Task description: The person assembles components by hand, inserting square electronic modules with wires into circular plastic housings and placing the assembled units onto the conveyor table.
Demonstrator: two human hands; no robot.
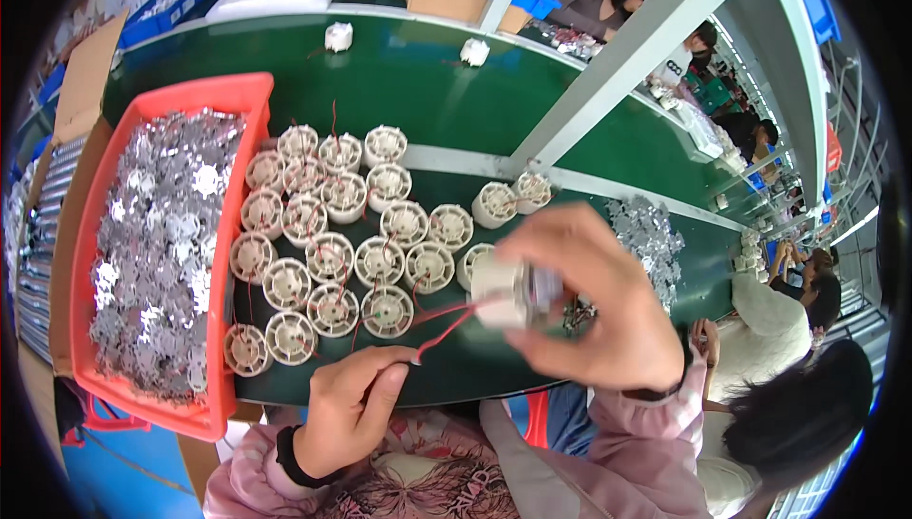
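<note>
My right hand is wrapped round a white round plastic housing, gripping it between thumb and fingers, tipped on its side; a shiny metal part shows at its right end. Red wires run from the housing to my left hand, which pinches their ends between thumb and forefinger. Left of the held piece, several similar white housings stand on the dark green table, their spoked faces up and red wires trailing. Two more housings sit just beyond my right hand, partly linked by wires.
A red tray full of thin silvery metal pieces stands at the left, beside a cardboard box. More metal pieces lie in a heap beyond my right hand. A pale post rises by the green belt. Another person sits close at right.
</note>
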